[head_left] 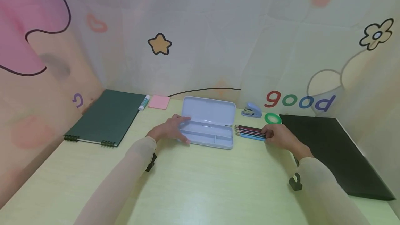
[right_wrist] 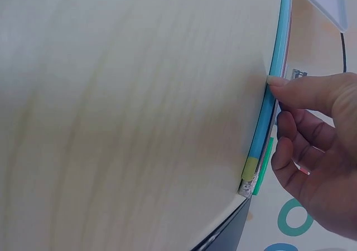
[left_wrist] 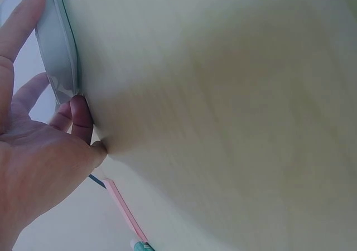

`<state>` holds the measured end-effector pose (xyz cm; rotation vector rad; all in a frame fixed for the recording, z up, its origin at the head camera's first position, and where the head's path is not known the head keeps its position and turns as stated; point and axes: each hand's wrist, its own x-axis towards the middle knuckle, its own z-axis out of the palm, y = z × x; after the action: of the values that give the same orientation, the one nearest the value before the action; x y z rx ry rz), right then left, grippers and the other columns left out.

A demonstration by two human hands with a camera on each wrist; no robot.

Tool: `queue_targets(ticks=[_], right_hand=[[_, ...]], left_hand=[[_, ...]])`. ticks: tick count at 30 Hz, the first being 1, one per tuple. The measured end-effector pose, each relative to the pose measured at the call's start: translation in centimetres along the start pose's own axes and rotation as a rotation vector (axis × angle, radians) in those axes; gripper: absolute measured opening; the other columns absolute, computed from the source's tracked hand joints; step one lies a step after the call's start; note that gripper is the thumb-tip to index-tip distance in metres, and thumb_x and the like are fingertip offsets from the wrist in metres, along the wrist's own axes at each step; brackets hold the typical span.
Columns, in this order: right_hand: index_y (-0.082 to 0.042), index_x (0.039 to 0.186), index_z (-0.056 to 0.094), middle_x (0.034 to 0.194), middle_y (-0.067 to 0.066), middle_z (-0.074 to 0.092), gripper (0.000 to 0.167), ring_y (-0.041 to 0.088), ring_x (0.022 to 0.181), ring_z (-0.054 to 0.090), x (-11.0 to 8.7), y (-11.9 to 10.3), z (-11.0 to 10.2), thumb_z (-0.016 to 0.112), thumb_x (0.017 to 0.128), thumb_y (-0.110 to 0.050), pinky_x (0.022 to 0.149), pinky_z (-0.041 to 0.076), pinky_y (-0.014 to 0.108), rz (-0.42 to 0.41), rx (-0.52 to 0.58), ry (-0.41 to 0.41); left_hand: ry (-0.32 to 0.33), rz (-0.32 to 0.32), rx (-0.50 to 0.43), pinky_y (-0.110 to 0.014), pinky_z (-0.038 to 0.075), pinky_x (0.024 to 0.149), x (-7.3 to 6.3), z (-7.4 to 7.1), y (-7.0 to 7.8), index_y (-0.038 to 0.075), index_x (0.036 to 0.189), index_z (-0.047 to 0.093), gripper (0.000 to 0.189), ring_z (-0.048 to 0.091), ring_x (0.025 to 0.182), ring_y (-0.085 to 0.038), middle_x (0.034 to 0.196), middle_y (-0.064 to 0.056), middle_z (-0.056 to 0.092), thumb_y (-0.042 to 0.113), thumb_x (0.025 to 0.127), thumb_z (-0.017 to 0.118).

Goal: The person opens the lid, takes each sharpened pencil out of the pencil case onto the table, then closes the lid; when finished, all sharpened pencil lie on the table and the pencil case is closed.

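Observation:
An open lavender pencil case (head_left: 208,110) lies on the table, its lid tipped back and its divided tray bare. My left hand (head_left: 167,128) grips its left end, thumb by the front edge and index finger near the hinge; the left wrist view shows the fingers around the end of the case (left_wrist: 58,50). To the right of the case, a row of several pencils (head_left: 250,132) lies side by side, dark ones behind and a blue one in front. My right hand (head_left: 281,137) pinches them near their right ends, its thumb on the blue pencil (right_wrist: 268,114).
A dark green spiral notebook (head_left: 106,117), a glue stick (head_left: 144,103) and pink sticky notes (head_left: 159,102) lie to the left. Behind the pencils are a blue stapler (head_left: 251,110) and a green tape roll (head_left: 273,118). A large black folder-like slab (head_left: 331,152) takes up the right side.

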<state>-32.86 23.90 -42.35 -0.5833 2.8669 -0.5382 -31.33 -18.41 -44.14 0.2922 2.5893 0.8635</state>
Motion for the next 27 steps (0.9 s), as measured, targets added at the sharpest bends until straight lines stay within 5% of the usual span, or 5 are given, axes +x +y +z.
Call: queue_targets(ticks=[13,27], right_hand=[[-0.002,0.11,0.069,0.09,0.009,0.066,0.022,0.023,0.085,0.057,0.4,-0.5,-0.2,0.071,0.087,-0.001,0.077,0.055,0.037,0.001,0.021,-0.004],[0.002,0.126,0.061,0.107,0.017,0.071,0.041,0.032,0.099,0.067,2.8,-4.9,0.2,0.073,0.089,-0.009,0.094,0.053,0.053,-0.084,0.109,0.015]], left_hand=[[-0.003,0.013,0.005,-0.063,0.031,0.115,0.0,0.0,0.0,0.024,0.157,0.033,0.097,0.032,0.139,-0.037,0.155,-0.019,0.027,0.037,0.077,0.086],[0.001,0.011,-0.009,-0.062,0.032,0.115,0.3,0.0,-0.3,0.025,0.156,0.033,0.097,0.031,0.139,-0.037,0.154,-0.018,0.028,0.036,0.076,0.087]])
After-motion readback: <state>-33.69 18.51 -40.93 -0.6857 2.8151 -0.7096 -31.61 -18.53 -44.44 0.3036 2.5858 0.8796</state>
